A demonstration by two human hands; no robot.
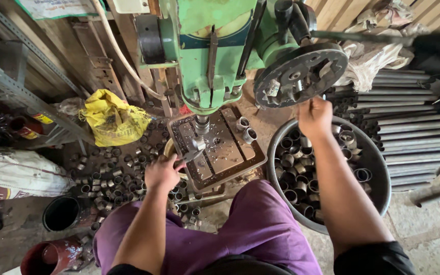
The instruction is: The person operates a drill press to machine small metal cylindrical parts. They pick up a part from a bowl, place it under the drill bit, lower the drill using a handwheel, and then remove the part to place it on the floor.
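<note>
**At the drill press: pliers under the spindle, hand on the feed wheel**

Short metal sleeve (198,144) seated on the drill table (220,153), directly under the spindle (201,124) of the green drill press (215,51), gripped by pliers (188,156). Left hand (162,172) at the table's near left corner, fingers clenched around the pliers' handles. Right hand (314,116) raised to the lower rim of the dark feed wheel (300,74), fingers curled against it; whether fully closed on a handle, cannot tell. Two more sleeves (246,129) standing on the table's far right part, among metal chips. Round metal basin (378,168) just right of the table, under the right forearm, filled with like sleeves. Loose sleeves (110,170) scattered over the floor to the left, near a crumpled yellow bag (112,118). Stacked steel tubes (408,122) lying behind the basin. Purple-clad knees (250,224) below, between both arms.
</note>
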